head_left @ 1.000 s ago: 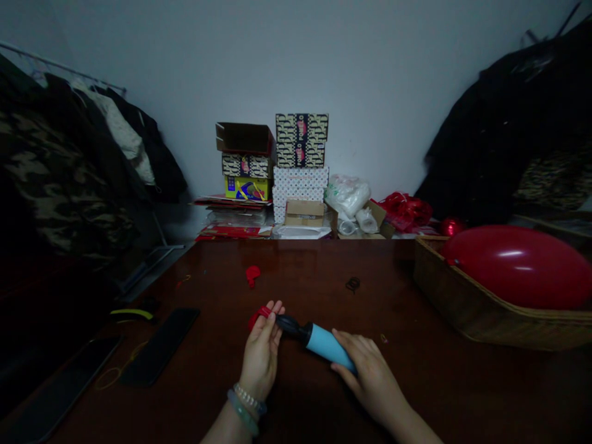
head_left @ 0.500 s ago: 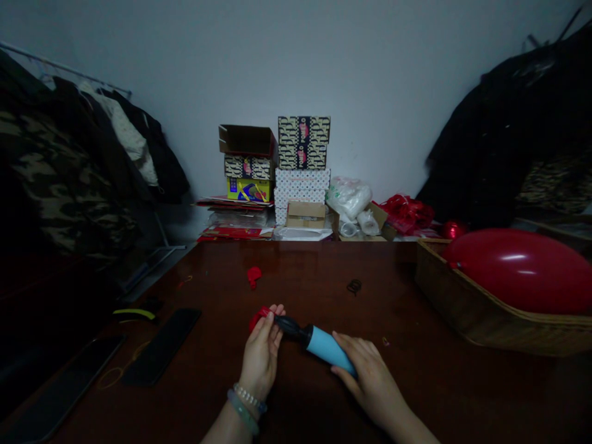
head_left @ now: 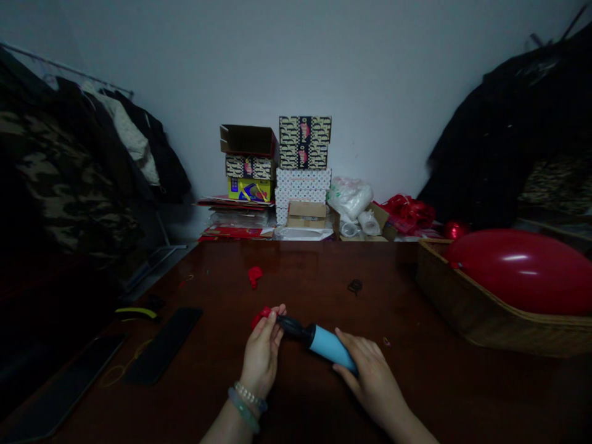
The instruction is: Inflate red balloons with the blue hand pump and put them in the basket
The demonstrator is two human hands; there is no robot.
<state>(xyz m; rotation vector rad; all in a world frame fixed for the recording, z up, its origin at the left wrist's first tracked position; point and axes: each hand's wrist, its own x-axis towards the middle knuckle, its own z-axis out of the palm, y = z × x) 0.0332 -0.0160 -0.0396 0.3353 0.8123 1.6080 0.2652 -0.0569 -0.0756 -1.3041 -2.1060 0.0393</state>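
Observation:
My left hand pinches a limp red balloon at the black nozzle of a balloon pump. The pump has a light blue barrel and lies slanted, its nozzle pointing up and left. Wrapped round the back of the blue barrel is my right hand. Whether the balloon's neck sits over the nozzle is hidden by the left fingers. A second limp red balloon lies on the table farther away. At the right, a large inflated red balloon rests in a woven basket.
Two dark flat slabs lie at the left, with a yellow-green curved strip and a thin loop. Black bands lie beyond the pump. Stacked boxes and plastic bags stand behind the table.
Both hands keep the same grip on the balloon and pump. The whole view has shifted very slightly; nothing else visibly differs.

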